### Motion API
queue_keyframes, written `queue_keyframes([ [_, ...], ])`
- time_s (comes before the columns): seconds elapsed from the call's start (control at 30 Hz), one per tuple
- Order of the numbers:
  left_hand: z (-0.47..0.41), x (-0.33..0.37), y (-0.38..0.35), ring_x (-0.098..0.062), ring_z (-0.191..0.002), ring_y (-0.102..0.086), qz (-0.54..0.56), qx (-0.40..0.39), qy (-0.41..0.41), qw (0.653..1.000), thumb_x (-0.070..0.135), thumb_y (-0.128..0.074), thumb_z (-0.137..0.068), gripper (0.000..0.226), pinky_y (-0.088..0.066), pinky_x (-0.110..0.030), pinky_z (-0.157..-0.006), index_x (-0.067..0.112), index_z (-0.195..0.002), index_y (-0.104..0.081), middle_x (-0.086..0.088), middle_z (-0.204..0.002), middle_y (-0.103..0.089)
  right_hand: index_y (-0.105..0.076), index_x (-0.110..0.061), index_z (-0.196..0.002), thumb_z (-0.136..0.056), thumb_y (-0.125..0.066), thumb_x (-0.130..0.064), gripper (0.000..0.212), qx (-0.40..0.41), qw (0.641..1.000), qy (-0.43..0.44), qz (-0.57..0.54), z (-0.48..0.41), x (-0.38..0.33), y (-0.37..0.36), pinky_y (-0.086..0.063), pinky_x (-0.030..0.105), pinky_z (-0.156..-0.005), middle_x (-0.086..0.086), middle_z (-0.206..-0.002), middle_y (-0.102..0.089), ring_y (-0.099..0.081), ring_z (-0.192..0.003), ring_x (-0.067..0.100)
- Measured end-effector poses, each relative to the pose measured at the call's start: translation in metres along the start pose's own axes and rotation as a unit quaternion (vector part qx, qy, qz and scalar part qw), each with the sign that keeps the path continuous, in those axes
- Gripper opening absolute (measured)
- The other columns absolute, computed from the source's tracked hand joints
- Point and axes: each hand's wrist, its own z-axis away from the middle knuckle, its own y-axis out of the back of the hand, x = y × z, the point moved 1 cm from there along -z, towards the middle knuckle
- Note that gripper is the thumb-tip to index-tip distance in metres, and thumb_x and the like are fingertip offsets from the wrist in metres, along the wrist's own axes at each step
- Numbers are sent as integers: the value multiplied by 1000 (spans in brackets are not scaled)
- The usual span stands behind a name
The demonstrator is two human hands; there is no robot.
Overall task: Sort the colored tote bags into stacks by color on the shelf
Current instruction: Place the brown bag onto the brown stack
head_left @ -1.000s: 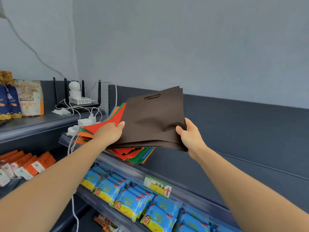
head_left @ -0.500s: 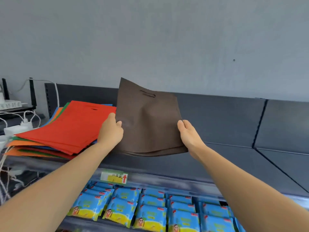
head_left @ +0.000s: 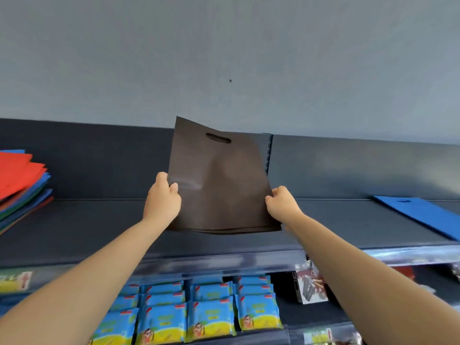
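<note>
The brown tote bags (head_left: 219,185), a thin bunch with the cut-out handle at 12 o'clock, hang in the air above the dark shelf (head_left: 99,227), at the centre of the view. The left hand (head_left: 161,200) pinches their 9 o'clock edge, thumb on the front. The right hand (head_left: 282,204) grips the 3 o'clock edge, fingers curled round it. At 9 o'clock lies a mixed stack (head_left: 20,180), red on top. At 3 o'clock a blue tote bag (head_left: 423,215) lies flat on the shelf. Blue snack packets (head_left: 211,312) sit at 6 o'clock, one level below.
</note>
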Motion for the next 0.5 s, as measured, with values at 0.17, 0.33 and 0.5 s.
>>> queue_keyframes([
  [0.17, 24, 50, -77, -18, -70, -42, 14, -33, -12, 999, 15, -35, -102, 32, -33, -32, -59, 4, -131, -36, -4, -88, -43, -41, -6, -133, -94, -44, -12, 39, 42, 998, -28, 25, -27, 63, 69, -38, 28, -77, 9, -130, -53, -52, -104, 25],
  [0.33, 35, 90, -135, -24, -78, -46, 13, -64, -21, 998, 15, -35, -101, 29, -35, -34, -65, 4, -128, -37, -6, -94, -46, -48, -11, -122, -91, -47, -14, 31, 74, 995, -56, 30, -48, 109, 121, -43, 30, -75, 8, -115, -58, -54, -98, 25],
  [0.5, 35, 124, -197, -24, -77, -48, 14, -91, -39, 995, 16, -35, -101, 27, -36, -34, -65, 3, -126, -37, -1, -89, -44, -51, -13, -108, -87, -47, -11, 21, 96, 991, -81, 50, -81, 146, 162, -45, 32, -73, 8, -106, -60, -56, -95, 27],
])
